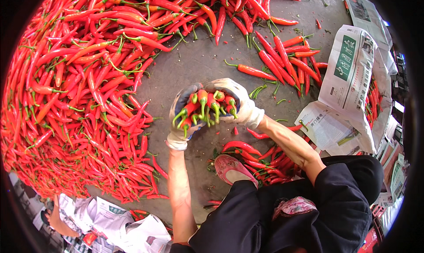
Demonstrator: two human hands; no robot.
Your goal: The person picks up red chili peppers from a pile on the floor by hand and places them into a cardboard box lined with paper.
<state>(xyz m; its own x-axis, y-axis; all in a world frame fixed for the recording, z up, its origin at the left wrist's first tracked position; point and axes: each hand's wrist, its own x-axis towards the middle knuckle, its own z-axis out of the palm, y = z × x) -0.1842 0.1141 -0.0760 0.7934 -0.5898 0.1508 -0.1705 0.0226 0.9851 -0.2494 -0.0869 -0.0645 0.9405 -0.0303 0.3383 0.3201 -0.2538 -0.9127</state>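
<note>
Both my hands wear white work gloves with dark palms and cup a bundle of red chili peppers point(212, 102) between them, green stems pointing towards me. My left hand point(182, 117) wraps the bundle's left side, while my right hand point(240, 102) holds its right side. The fingertips meet or nearly meet at the far side. A great heap of red chilies point(82, 87) spreads on the left and beyond. Right of my hands lies a smaller group of chilies point(281, 59), with loose green stems point(257, 91) near my right glove.
Newspaper sheets point(347, 67) partly cover more chilies at the right. Chilies point(271, 163) lie beside a pink shoe point(230, 168) on the grey floor point(188, 60). Other newspapers point(142, 233) lie at the lower left, near another person's arm point(59, 220).
</note>
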